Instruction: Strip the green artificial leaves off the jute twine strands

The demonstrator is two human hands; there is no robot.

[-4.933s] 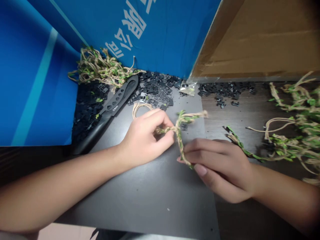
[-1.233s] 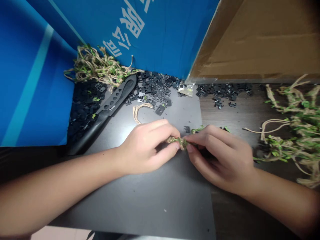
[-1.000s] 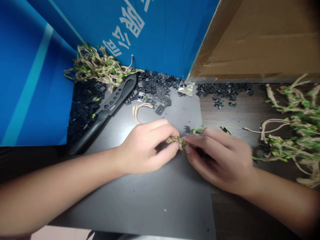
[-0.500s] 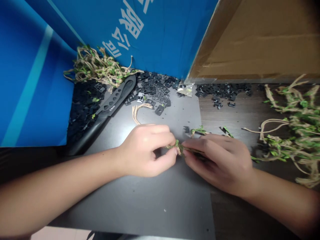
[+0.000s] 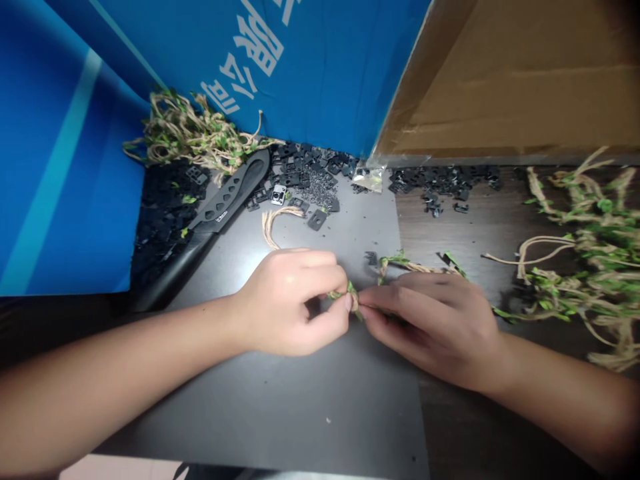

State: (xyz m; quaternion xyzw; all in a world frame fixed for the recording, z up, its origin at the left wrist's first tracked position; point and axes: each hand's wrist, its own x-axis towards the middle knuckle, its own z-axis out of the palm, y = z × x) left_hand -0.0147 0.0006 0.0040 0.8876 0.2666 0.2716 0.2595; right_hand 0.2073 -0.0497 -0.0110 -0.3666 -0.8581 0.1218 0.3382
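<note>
My left hand and my right hand meet fingertip to fingertip over a grey mat. Both pinch one short piece of jute twine with small green leaves. Most of the pinched bit is hidden between the fingers. A loop of the same leafy twine shows just beyond my right knuckles and runs off to the right.
A black knife lies at the mat's back left. Several small black plastic clips lie scattered along the back. Leafy twine is heaped at back left and at right. A blue board and a cardboard box close the rear.
Both hands have drawn a little nearer me and to the left, still pinching the twine. The loop beyond my right knuckles now shows more.
</note>
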